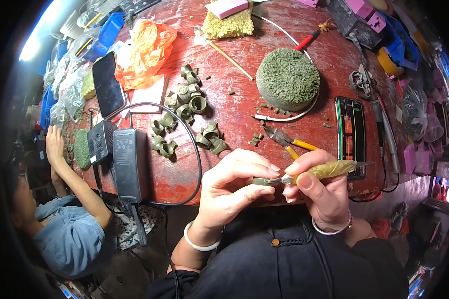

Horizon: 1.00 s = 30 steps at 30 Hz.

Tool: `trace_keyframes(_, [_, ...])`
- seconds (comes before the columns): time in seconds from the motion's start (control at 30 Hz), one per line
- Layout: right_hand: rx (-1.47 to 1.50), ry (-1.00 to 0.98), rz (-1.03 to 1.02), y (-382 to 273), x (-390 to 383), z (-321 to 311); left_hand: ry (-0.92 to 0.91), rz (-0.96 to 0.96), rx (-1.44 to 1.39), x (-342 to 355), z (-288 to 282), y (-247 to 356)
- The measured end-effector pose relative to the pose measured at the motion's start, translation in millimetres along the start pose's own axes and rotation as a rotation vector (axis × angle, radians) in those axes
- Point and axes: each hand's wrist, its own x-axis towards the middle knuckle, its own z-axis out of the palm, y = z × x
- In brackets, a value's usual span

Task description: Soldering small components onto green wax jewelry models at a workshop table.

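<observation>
My left hand [229, 182] pinches a small dark green ring [262, 181] between thumb and fingers, just past the table's near edge. My right hand [327, 192] is closed round the yellow-wrapped handle of a carving tool [332, 169]. The tool's thin metal tip points left and meets the ring; the exact contact is too small to make out. Several similar green rings [183, 97] lie in loose clusters on the red table [234, 114]. Beyond my hands rest cutting pliers [280, 136] with yellow handles, among short green offcuts [257, 139].
A round green textured block [288, 77] sits at centre right, a white cable curving round it. One phone [350, 134] lies right, another [109, 83] left beside an orange plastic bag [147, 52]. A black power adapter [129, 164] and cable stand left, near another person's arm [82, 179].
</observation>
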Motion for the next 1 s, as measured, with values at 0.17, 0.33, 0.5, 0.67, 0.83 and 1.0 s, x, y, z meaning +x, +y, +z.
trace_keyframes(0.17, [-0.028,-0.051,0.012,2,-3,-4,-0.05,0.078,0.12,0,-4,-2])
trace_keyframes(0.33, [-0.081,-0.083,-0.033,-4,-4,-1,-0.039,0.045,0.055,1,-5,-1])
trace_keyframes(0.5, [-0.32,-0.108,-0.301,6,4,-9,0.024,0.016,0.071,1,-3,1])
trace_keyframes(0.67, [-0.763,-0.135,-0.647,2,10,-7,0.088,-0.027,0.102,-2,-4,1])
trace_keyframes(0.83, [-0.715,-0.285,-0.731,-4,8,-10,0.082,-0.057,0.016,-1,0,2])
trace_keyframes(1.0, [-0.805,-0.306,-0.764,-5,16,-11,0.063,-0.049,0.038,0,-2,2])
